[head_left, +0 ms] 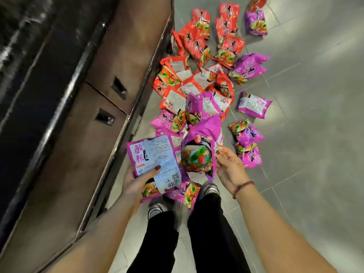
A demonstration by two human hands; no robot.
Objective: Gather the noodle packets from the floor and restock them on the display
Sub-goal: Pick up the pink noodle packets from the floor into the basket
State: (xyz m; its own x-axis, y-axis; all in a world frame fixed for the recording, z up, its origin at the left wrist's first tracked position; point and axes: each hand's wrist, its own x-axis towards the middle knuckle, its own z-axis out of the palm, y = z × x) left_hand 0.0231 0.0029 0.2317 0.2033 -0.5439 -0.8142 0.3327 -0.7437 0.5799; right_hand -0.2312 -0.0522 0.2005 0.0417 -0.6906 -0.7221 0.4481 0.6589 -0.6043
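The left hand (137, 184) grips a purple noodle packet (153, 156) back side up, thumb curled over it. The right hand (229, 168) pinches the edge of a bowl-picture packet (197, 154) between its fingers (224, 154). Loose red and purple packets (197, 75) lie scattered on the tiled floor (315, 154) beside the display cabinet (88, 115).

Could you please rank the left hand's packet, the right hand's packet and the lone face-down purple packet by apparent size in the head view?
1-2. left hand's packet, right hand's packet: alike, unranked.
3. lone purple packet: smallest, but farther.
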